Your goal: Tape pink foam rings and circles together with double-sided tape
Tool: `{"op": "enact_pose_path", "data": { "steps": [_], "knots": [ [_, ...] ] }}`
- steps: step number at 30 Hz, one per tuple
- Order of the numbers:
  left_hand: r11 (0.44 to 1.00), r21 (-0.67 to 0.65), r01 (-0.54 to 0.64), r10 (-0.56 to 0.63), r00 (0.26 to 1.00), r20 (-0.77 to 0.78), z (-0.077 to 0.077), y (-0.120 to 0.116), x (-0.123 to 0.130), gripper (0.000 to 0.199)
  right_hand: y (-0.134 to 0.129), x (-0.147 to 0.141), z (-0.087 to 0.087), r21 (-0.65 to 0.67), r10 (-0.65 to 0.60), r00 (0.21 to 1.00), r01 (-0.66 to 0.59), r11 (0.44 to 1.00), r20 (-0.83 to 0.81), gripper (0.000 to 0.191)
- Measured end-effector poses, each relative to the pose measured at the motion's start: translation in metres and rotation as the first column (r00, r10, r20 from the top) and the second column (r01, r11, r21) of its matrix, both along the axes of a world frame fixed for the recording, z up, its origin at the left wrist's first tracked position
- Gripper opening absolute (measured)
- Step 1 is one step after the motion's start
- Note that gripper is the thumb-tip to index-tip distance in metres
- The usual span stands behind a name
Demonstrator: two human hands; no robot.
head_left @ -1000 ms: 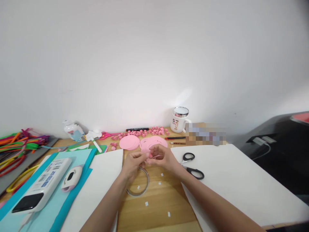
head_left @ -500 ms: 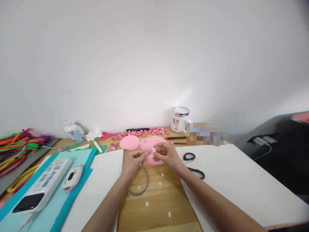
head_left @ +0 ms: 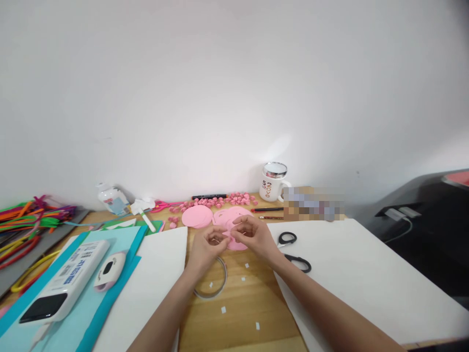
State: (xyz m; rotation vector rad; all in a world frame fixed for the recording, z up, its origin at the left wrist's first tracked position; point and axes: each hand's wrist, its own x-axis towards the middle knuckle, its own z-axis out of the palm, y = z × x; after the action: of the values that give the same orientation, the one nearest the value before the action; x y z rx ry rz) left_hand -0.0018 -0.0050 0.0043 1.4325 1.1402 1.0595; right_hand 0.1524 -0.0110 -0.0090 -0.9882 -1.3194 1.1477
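My left hand (head_left: 207,245) and my right hand (head_left: 253,235) meet over the middle of the table, both closed in a pinch. Between their fingertips is pink paper (head_left: 229,228), mostly covered by the fingers, so its exact shape is hard to make out. Behind the hands lie pink paper circles (head_left: 197,215), some stacked and some overlapping. Farther back, many small rolled pink paper pieces (head_left: 240,198) are spread along the wall. Below my left hand a roll of tape (head_left: 224,281) lies flat, partly hidden by the wrist.
Black-handled scissors (head_left: 287,238) rest on white paper (head_left: 351,274) at right, partly under my forearm. A white mug (head_left: 270,188) stands by the wall. Left are a white power bank (head_left: 69,278), a glue bottle (head_left: 113,199) and colourful pipe cleaners (head_left: 36,217). Tape bits (head_left: 223,310) dot the tabletop.
My left hand has shifted slightly right and up, its fingers more curled and its fingertips nearer the right hand's. My right hand has hardly moved.
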Motion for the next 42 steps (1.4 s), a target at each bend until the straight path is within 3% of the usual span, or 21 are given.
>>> {"op": "enact_pose_path", "data": {
  "steps": [9, 13, 18, 21, 24, 31, 42],
  "knots": [
    [0.998, 0.051, 0.030, -0.030, 1.000, -0.007, 0.000, -0.001, 0.002, 0.013, 0.002, -0.001, -0.005, 0.006, 0.016, 0.999, -0.016, 1.000, -0.042, 0.030],
    [1.000, -0.008, 0.006, -0.006, 1.000, 0.011, 0.000, -0.001, 0.002, 0.016, 0.003, -0.002, -0.006, 0.018, -0.006, 0.997, 0.008, 1.000, -0.079, 0.025],
    [0.976, -0.169, -0.137, 0.181, 0.942, 0.284, -0.001, 0.002, 0.002, 0.018, -0.001, -0.008, -0.004, -0.064, 0.012, 0.992, -0.020, 0.998, -0.128, 0.025],
    [0.965, -0.242, -0.099, 0.199, 0.878, 0.435, -0.001, 0.004, 0.003, 0.019, -0.003, -0.015, -0.007, -0.153, 0.068, 0.972, -0.104, 0.983, -0.225, 0.030],
    [0.957, -0.284, -0.059, 0.189, 0.868, 0.459, -0.002, 0.003, 0.006, 0.021, -0.003, -0.020, -0.014, -0.188, 0.082, 0.931, -0.157, 0.969, -0.356, 0.034],
    [0.971, -0.236, -0.050, 0.136, 0.922, 0.363, -0.002, -0.003, 0.011, 0.021, -0.005, -0.022, -0.020, -0.270, -0.004, 0.885, -0.137, 0.953, -0.465, 0.032],
    [0.987, 0.007, -0.158, 0.158, 0.987, 0.031, -0.005, -0.003, 0.008, 0.017, -0.006, -0.016, -0.013, -0.357, -0.114, 0.931, -0.019, 0.934, -0.348, 0.035]
  ]
}}
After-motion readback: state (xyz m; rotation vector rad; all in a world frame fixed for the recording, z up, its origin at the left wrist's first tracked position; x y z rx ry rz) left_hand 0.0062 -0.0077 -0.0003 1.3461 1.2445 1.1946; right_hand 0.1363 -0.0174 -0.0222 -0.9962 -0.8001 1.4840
